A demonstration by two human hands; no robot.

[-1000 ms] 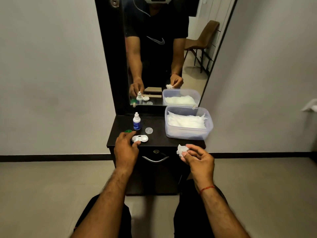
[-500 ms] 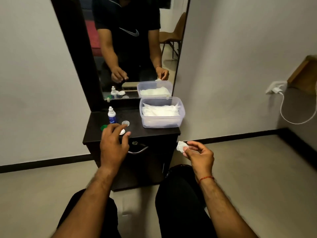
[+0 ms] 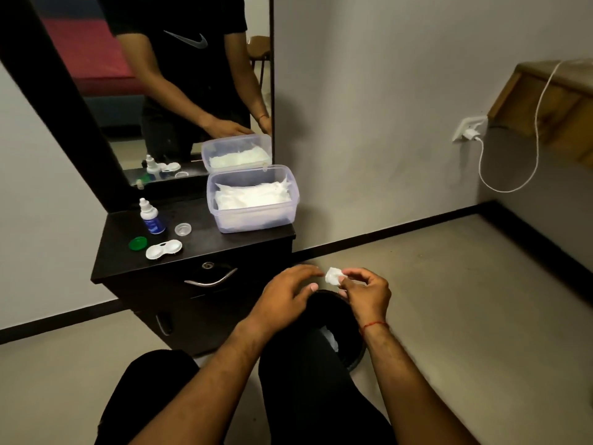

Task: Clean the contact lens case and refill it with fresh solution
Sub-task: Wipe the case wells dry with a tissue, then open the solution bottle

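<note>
The white lens case (image 3: 163, 249) lies open on the dark dresser top (image 3: 224, 244), with a green cap (image 3: 138, 243) to its left and a clear cap (image 3: 183, 229) behind it. A small solution bottle (image 3: 149, 217) stands upright at the back. My right hand (image 3: 364, 292) pinches a crumpled white tissue wad (image 3: 333, 276) above a black bin (image 3: 340, 329) on the floor. My left hand (image 3: 285, 298) hovers just left of the wad, fingers spread, holding nothing.
A clear plastic tub of white tissues (image 3: 253, 200) sits on the dresser's right side, in front of a mirror (image 3: 167, 91). A charger and white cable (image 3: 475, 136) hang on the right wall below a wooden shelf (image 3: 552, 101). My knees are below the hands.
My left hand left the lens case on the dresser and came across to the right, near the tissue. The view swung right and down, bringing the black bin under my hands.
</note>
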